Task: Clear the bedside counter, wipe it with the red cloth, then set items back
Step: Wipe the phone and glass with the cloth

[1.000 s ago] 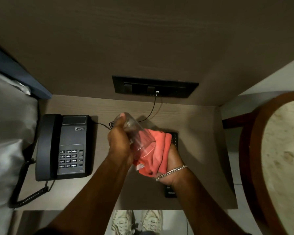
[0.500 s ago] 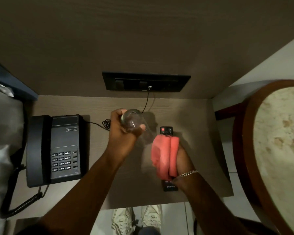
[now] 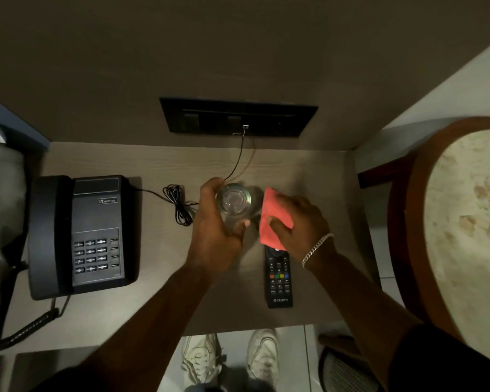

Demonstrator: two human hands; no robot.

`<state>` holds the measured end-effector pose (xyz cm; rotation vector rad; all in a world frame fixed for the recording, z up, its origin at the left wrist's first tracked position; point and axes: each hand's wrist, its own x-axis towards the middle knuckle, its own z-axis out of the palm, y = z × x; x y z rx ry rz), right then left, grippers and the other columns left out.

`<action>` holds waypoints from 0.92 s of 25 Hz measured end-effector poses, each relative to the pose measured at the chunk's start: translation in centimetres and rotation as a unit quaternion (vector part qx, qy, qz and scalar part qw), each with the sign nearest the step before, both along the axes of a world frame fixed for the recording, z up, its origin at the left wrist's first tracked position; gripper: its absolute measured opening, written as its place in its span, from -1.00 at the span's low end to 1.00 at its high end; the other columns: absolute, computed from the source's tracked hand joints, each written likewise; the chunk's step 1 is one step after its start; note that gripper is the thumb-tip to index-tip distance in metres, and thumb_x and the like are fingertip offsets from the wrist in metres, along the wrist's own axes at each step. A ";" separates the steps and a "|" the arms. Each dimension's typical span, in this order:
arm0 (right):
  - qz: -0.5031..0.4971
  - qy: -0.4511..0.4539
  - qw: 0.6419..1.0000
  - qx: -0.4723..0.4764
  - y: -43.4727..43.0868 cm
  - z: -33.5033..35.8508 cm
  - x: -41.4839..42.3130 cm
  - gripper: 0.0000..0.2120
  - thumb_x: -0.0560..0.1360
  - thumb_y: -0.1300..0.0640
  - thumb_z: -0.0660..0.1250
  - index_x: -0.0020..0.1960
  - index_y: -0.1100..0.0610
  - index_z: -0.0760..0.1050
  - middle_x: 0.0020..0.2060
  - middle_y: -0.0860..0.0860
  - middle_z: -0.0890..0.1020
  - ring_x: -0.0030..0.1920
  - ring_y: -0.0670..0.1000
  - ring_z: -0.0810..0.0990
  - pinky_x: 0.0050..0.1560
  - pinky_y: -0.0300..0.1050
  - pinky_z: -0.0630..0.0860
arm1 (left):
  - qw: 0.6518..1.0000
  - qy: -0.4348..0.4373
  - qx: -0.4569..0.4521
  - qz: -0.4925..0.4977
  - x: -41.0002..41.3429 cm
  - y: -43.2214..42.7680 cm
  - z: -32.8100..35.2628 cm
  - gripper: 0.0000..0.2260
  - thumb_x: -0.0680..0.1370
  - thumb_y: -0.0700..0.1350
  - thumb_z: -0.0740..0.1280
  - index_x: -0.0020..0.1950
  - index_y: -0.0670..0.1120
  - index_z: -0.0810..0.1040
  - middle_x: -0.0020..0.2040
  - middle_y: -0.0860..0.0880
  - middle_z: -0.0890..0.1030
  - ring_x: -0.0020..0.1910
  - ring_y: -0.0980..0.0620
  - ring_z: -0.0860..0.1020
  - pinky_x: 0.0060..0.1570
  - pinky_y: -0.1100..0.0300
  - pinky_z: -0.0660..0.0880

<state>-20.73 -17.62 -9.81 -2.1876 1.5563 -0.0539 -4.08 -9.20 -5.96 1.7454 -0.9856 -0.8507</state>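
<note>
Red cloth point(image 3: 275, 219) sits folded flat under my right hand point(image 3: 297, 227), fingers pressed down together on it, over the top end of the black remote point(image 3: 279, 278). My left hand point(image 3: 215, 230) curls tight around a clear round glass point(image 3: 234, 200), upright, mouth facing up at me. The remote's long side runs toward me on the pale wood counter point(image 3: 323, 176). A black phone point(image 3: 79, 236) rests far left.

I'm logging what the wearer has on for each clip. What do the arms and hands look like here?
Both forearms are bare. The left hand wears nothing that shows. The right hand has a silver chain bracelet at the wrist. A dark sleeve covers the right upper arm at the lower edge; something dark shows at the left arm's end too, too dim to name.
</note>
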 end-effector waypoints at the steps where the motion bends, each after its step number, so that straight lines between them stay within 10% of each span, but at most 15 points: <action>1: -0.007 0.017 1.000 0.001 0.5 -0.5 0.0 -0.46 0.39 -0.17 0.19 0.36 -0.10 0.36 0.30 0.05 0.48 0.20 0.20 0.48 0.15 0.10 0.50 | 0.999 -0.043 0.002 0.027 -0.5 1.0 -0.2 -0.29 0.36 -0.27 0.49 0.40 -0.09 0.21 0.31 0.01 0.38 0.28 0.31 0.34 0.29 0.45 0.29; 6: -0.018 -0.028 0.998 0.044 -0.3 -1.0 0.3 -0.49 0.37 -0.09 0.18 0.33 -0.11 0.39 0.26 0.08 0.50 0.17 0.23 0.50 0.18 0.09 0.49 | 0.977 -0.209 -0.025 -0.031 -8.9 7.6 -2.2 -0.30 0.40 -0.14 0.41 0.45 -0.15 0.16 0.52 -0.07 0.10 0.54 -0.11 0.01 0.40 -0.25 0.23; 18: 0.196 0.031 0.980 -0.010 -1.5 -0.5 -2.1 -0.48 0.39 0.04 0.11 0.35 -0.14 0.36 0.06 0.20 0.50 0.04 0.28 0.50 0.12 0.13 0.49 | 0.967 -0.228 0.087 -0.079 -16.0 7.9 -9.3 -0.25 0.48 -0.02 0.20 0.53 -0.19 -0.14 0.56 -0.18 -0.07 0.55 -0.08 -0.18 0.47 -0.01 -0.23; 23: 0.079 0.050 0.993 0.076 -4.0 0.8 -3.5 -0.52 0.36 0.00 0.09 0.27 -0.21 0.37 0.14 0.17 0.57 0.14 0.26 0.52 0.20 0.12 0.48 | 0.968 -0.225 0.093 -0.059 -16.2 7.6 -9.1 -0.27 0.45 0.00 0.15 0.53 -0.22 -0.05 0.56 -0.19 0.04 0.55 -0.07 -0.11 0.48 -0.03 -0.18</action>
